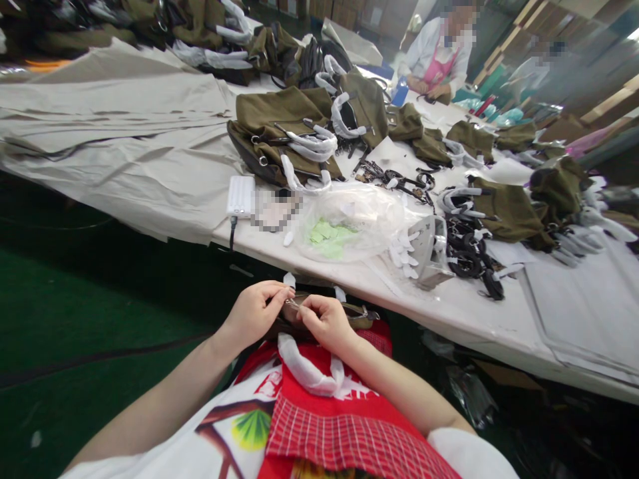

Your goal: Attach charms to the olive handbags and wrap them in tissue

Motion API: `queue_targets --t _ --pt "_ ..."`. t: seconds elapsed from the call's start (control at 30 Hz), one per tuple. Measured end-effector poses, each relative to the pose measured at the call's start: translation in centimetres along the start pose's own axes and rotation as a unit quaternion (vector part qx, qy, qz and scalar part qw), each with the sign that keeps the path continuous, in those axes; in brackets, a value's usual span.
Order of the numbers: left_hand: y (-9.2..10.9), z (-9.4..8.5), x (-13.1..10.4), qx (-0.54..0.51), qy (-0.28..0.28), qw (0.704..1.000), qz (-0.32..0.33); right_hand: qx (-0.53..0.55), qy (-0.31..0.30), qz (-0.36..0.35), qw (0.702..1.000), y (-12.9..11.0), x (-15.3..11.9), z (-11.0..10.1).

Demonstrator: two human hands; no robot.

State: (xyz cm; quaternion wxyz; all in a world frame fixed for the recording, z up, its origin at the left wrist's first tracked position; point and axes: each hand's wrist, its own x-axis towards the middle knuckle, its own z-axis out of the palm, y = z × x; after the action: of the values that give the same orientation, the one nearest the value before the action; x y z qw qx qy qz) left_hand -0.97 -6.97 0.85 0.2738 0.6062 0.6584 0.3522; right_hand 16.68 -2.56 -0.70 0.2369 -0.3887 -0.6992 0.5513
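Observation:
An olive handbag (362, 314) rests on my lap, below the table's front edge. Its near handle (310, 374), wrapped in white padding, droops over a red checked apron (344, 432). At the left part of the bag's top opening, my left hand (259, 311) is closed in a pinch. Just right of it, my right hand (325, 320) pinches too, its fingertips close to the left ones. Something small and shiny shows between the two hands, too small to name. Both hands partly hide the bag.
On the table (479, 326) lie a clear plastic bag (369, 216) with green pieces, a white power bank (240, 196), a white container (430, 249) and black straps (466, 256). Several olive handbags (284, 126) stand behind. Across the table a person (439, 60) in a pink apron handles something.

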Motion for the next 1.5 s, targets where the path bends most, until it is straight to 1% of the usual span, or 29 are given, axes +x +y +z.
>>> queue_targets --t 0.1,0.2,0.5,0.6,0.67,0.73,0.8,0.87,0.93,1.0,1.07,1.13,1.2,1.27,1.33,1.43,1.5 --pt "-0.2 -0.1 0.1 -0.029 -0.009 1.000 -0.007 0.025 -0.022 0.023 0.999 -0.1 0.3 0.2" --pt "-0.3 -0.2 0.1 -0.040 -0.014 0.999 -0.010 0.045 -0.030 0.038 0.998 0.0 0.5 0.3" --pt "-0.4 0.0 0.2 -0.037 -0.020 0.999 -0.008 0.047 -0.041 0.039 0.997 0.4 0.9 0.7" --pt "-0.3 -0.1 0.2 -0.022 -0.023 0.999 0.004 0.042 -0.044 0.042 0.997 0.5 1.1 0.8" --pt "-0.2 -0.4 0.1 -0.004 -0.036 0.999 0.028 0.028 -0.043 0.042 0.998 0.4 1.2 0.9" --pt "-0.2 -0.9 -0.2 0.029 -0.059 0.996 0.065 -0.008 -0.039 0.037 0.998 0.2 1.3 0.9" --pt "-0.4 -1.4 -0.5 0.078 -0.071 0.989 0.101 -0.077 -0.038 0.028 0.996 -0.4 1.4 0.8" --pt "-1.0 -1.9 -0.7 0.126 -0.052 0.984 0.117 -0.176 -0.038 0.011 0.984 -1.3 1.6 0.6" --pt "-1.9 -2.2 -0.6 0.142 -0.031 0.983 0.111 -0.273 -0.035 -0.011 0.961 -2.1 2.0 0.4" --pt "-2.8 -2.2 -0.3 0.124 -0.032 0.987 0.094 -0.341 -0.032 -0.029 0.939 -2.8 2.3 0.2" --pt "-3.6 -2.0 0.1 0.091 -0.042 0.992 0.073 -0.381 -0.035 -0.039 0.923 -3.0 2.6 0.2" --pt "-4.1 -1.7 0.5 0.056 -0.043 0.996 0.055 -0.405 -0.037 -0.051 0.912 -3.0 2.8 0.3" --pt "-4.4 -1.4 0.9 0.018 -0.038 0.998 0.042 -0.412 -0.046 -0.064 0.908 -2.8 2.9 0.4" --pt "-4.4 -1.3 1.1 -0.013 -0.034 0.999 0.037 -0.399 -0.055 -0.061 0.913 -2.6 2.7 0.4" --pt "-4.4 -1.2 1.0 -0.021 -0.020 0.999 0.042 -0.363 -0.038 -0.045 0.930 -2.7 2.4 0.4" --pt "-4.4 -1.2 0.8 0.007 0.040 0.998 0.057 -0.276 0.014 -0.050 0.960 -2.8 1.9 0.4" --pt "-4.6 -1.2 0.7 0.053 0.060 0.995 0.066 -0.194 0.011 -0.076 0.978 -2.6 1.8 0.5"
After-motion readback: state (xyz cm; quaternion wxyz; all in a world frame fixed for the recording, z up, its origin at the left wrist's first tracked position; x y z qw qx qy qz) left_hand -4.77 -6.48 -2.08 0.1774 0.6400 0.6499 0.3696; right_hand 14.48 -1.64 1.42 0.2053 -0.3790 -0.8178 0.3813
